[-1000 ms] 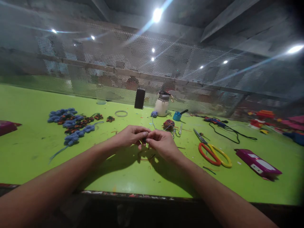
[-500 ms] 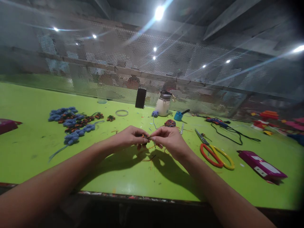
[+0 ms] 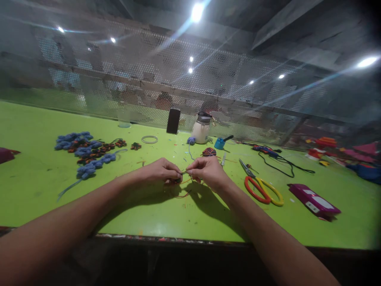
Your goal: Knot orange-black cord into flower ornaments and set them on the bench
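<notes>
Over the near middle of the green table, my left hand (image 3: 164,171) pinches a small dark yarn piece (image 3: 178,180), mostly covered by the fingers. Close beside it, my right hand (image 3: 209,171) is closed in a pinch on a dark strand of yarn (image 3: 184,172) that spans the short gap between the hands. Loose orange and dark yarn ends (image 3: 186,194) hang below the fingers. Behind the right hand lies a ball of multicoloured yarn (image 3: 209,151). Whether a hook is in the right fingers cannot be made out.
Blue crocheted flowers (image 3: 86,171) and dark-orange ones (image 3: 136,146) lie left. Scissors (image 3: 257,190) and a purple box-like device (image 3: 314,201) are right. Farther back stand a phone (image 3: 173,120), a jar (image 3: 200,131) and a blue pot (image 3: 219,143). A perforated screen (image 3: 143,87) borders the table.
The view has shifted slightly, so the table things sit a little farther left and higher. Both hands stay close together, and the left fingers now cover more of the yarn piece.
</notes>
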The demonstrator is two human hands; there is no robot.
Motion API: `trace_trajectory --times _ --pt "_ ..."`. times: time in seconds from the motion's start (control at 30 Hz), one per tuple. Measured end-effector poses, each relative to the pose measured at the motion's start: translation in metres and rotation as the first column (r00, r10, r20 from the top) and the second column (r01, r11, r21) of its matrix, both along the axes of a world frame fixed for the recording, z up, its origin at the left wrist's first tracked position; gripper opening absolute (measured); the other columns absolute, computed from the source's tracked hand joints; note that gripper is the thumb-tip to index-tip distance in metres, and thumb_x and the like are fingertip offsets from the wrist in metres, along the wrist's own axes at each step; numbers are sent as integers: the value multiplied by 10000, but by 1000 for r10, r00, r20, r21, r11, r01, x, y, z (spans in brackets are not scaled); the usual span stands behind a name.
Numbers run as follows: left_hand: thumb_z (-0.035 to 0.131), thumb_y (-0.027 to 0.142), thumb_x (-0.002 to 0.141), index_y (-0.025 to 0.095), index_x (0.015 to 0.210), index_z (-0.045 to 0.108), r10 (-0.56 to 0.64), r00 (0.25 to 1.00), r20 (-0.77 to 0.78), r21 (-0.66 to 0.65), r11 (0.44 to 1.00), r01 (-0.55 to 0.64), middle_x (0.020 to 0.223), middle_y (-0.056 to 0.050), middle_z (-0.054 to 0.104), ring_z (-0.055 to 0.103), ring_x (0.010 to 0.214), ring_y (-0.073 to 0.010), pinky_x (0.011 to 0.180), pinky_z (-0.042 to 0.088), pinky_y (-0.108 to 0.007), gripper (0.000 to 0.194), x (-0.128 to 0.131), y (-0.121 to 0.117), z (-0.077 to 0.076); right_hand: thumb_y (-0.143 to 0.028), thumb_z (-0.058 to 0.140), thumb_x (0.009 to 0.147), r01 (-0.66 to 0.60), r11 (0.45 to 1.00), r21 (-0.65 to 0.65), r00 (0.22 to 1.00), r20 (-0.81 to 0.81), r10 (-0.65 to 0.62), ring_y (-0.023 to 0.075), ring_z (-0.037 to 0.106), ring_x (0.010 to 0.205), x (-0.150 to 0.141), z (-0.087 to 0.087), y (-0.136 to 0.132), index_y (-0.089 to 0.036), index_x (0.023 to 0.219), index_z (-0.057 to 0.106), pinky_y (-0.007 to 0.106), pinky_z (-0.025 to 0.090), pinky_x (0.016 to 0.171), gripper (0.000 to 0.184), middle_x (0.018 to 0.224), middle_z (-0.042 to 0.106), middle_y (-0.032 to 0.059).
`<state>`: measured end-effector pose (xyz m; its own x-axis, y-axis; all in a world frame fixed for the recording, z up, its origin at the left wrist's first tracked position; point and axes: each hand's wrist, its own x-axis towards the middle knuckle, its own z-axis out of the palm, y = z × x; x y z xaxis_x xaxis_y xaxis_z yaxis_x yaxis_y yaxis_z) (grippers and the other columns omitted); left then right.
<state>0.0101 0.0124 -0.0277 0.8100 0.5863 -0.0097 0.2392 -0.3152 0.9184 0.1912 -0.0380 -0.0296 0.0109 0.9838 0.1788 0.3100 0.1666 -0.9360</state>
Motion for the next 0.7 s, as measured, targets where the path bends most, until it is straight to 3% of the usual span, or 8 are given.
trace_trajectory --times 0.23,0.43,0.7 --pt "555 283 739 141 745 671 2 1000 18 -71 997 -1 665 -24 641 524 550 -107 551 400 -218 183 2 2 -5 -175 682 549 -11 1000 -3 1000 -4 11 55 411 356 1 -1 4 -116 588 626 195 334 374 90 416 529 -23" --pt "559 295 747 120 741 629 12 999 42 -166 986 -5 643 -37 608 501 535 -102 514 372 -215 188 3 2 -7 -194 674 582 -119 993 -3 993 8 119 50 403 381 4 2 3 -118 619 609 199 333 407 106 435 507 -45" --pt "564 318 753 124 791 601 54 998 42 -124 991 -49 703 -14 575 493 586 -95 530 359 -204 200 3 -4 2 -204 660 610 -143 989 47 987 86 139 59 417 422 6 4 3 -105 646 611 205 334 430 116 466 515 -40"
